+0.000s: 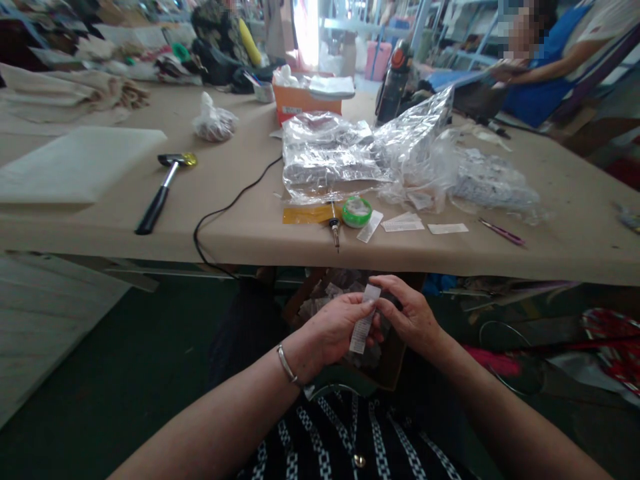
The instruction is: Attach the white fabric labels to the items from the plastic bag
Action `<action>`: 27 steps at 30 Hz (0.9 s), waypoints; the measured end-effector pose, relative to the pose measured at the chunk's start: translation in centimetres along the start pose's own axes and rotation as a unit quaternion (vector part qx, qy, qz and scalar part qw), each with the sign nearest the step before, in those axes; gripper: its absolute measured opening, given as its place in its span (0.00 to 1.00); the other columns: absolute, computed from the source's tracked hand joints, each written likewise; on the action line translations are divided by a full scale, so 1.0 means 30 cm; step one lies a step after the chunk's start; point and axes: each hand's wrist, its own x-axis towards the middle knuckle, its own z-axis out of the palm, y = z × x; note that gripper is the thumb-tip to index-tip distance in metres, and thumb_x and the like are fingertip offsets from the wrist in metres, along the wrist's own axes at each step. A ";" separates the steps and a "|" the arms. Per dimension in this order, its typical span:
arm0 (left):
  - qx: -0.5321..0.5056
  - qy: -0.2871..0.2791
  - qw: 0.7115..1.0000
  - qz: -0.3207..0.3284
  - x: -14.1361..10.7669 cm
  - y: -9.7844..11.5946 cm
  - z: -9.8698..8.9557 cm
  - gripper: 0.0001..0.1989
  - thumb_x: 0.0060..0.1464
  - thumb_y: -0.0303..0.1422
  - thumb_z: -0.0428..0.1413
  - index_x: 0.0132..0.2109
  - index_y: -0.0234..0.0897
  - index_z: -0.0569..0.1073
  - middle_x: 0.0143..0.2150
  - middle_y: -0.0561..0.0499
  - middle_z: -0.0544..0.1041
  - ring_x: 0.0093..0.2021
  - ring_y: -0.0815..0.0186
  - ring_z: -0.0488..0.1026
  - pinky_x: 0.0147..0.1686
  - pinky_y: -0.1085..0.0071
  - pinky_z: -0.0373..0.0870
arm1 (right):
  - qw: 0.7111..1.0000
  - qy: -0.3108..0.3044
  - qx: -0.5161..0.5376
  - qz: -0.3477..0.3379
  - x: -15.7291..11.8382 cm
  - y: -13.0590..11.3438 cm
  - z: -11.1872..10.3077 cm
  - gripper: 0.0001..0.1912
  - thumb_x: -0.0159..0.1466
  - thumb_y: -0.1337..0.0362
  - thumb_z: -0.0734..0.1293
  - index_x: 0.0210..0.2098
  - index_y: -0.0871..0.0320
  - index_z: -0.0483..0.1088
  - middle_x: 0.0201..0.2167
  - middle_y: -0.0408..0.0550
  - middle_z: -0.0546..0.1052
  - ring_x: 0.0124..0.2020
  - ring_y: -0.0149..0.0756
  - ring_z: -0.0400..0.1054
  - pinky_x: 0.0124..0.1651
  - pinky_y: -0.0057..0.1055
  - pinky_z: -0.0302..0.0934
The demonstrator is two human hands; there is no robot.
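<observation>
A narrow white printed label [360, 335] is pinched between the thumb and fingers of my left hand [333, 328], just in front of the table edge. My right hand [414, 319] meets it at the upper end, thumb and fingertips closed on the label there. Below both hands, a cardboard box [395, 367] on my lap or close to it holds many small clear packets. On the table ahead, a few loose white labels [403, 222] lie beside a round green-rimmed container [357, 211]. A pen-like tool [335, 230] with a metal tip points toward me.
A mallet [163, 190] and a white board [75, 167] lie left. Clear plastic bags [345, 153] spread across the middle, before an orange box [310, 103] and a bottle [394, 83]. Tweezers [503, 232] rest right. A black cord [225, 208] hangs over the edge. Another person [550, 73] sits at far right.
</observation>
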 end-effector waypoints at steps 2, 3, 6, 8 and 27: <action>0.000 0.002 1.000 0.003 -0.001 -0.002 0.002 0.09 0.52 0.34 0.57 0.31 0.31 0.68 0.26 0.51 0.68 0.23 0.68 0.69 0.22 0.74 0.62 | 1.000 -0.005 -0.015 -0.011 0.002 -0.002 0.005 0.14 0.65 0.61 0.61 0.50 0.57 0.67 0.47 0.52 0.71 0.50 0.41 0.64 0.54 0.39 0.59; -0.003 0.002 1.000 0.005 -0.001 -0.004 0.001 0.09 0.52 0.33 0.56 0.31 0.31 0.68 0.25 0.51 0.68 0.23 0.68 0.69 0.22 0.74 0.62 | 1.000 -0.005 -0.018 -0.011 0.002 -0.002 0.008 0.14 0.65 0.62 0.61 0.49 0.57 0.67 0.47 0.52 0.71 0.50 0.41 0.65 0.53 0.39 0.59; -0.009 0.002 1.000 0.008 0.000 -0.009 -0.004 0.08 0.52 0.33 0.56 0.31 0.31 0.68 0.26 0.51 0.68 0.23 0.67 0.69 0.23 0.74 0.63 | 1.000 -0.003 -0.024 -0.008 0.003 -0.002 0.017 0.13 0.65 0.63 0.61 0.48 0.58 0.67 0.46 0.52 0.71 0.49 0.40 0.65 0.52 0.37 0.60; -0.013 0.003 1.000 0.010 0.003 -0.014 -0.010 0.09 0.52 0.33 0.57 0.32 0.31 0.68 0.26 0.51 0.68 0.23 0.67 0.70 0.23 0.74 0.64 | 1.000 -0.003 -0.024 -0.010 0.002 -0.002 0.020 0.13 0.65 0.64 0.61 0.48 0.58 0.68 0.46 0.52 0.71 0.48 0.39 0.66 0.51 0.36 0.60; 0.001 0.024 0.999 0.045 0.012 -0.020 -0.030 0.09 0.52 0.35 0.56 0.33 0.32 0.68 0.25 0.52 0.67 0.21 0.70 0.68 0.21 0.76 0.62 | 0.944 0.012 0.254 0.208 0.032 0.009 0.058 0.10 0.59 0.58 0.68 0.32 0.59 0.68 0.26 0.42 0.71 0.25 0.28 0.66 0.28 0.24 0.62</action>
